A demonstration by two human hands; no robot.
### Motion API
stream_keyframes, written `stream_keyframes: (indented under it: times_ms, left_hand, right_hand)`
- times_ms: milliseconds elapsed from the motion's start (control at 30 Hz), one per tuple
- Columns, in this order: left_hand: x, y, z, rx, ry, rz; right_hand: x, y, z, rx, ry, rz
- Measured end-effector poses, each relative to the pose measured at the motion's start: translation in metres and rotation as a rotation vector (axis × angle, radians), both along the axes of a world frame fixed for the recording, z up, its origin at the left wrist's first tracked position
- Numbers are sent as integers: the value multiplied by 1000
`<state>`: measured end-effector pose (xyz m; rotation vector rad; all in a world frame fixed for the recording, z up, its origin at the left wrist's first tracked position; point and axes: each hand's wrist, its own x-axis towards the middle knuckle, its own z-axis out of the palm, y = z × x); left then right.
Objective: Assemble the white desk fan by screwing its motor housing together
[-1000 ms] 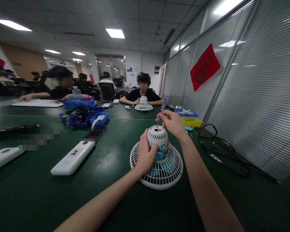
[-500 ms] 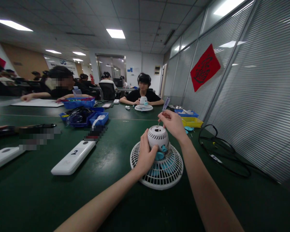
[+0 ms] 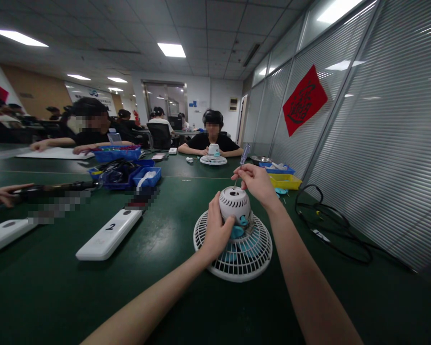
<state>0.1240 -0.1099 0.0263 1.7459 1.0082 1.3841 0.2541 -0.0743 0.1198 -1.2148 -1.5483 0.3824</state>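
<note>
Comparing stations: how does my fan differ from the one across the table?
The near fan is held by the left hand; the far fan sits between a person's forearms. A screwdriver in the right hand meets the near fan's housing; none shows at the far fan. Both lie grille-down, white.

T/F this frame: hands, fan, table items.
1. The left hand grips the white motor housing. True.
2. The right hand holds a hammer. False: a thin screwdriver, tip at the housing.
3. The fan grille lies flat on the green table. True.
4. The white power strip is marked 5. False: marked 2.
5. The yellow tray sits left of the fan grille. False: to its right.
</note>
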Motion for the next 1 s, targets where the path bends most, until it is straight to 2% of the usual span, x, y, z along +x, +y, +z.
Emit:
stream_keyframes:
  times_ms: [267,533,833,1000]
  left_hand:
    - [1,0,-1,7,-7,4]
    - [0,0,-1,2,11,4]
    - [0,0,-1,10,-2,2]
    - [0,0,-1,6,-4,8]
  right_hand:
    - [3,-2,1,68,-135,-104]
    - [1,-2,0,63,0,-30]
    - [1,-2,2,8,-4,7]
    - [-1,-4,2,20,-32,-37]
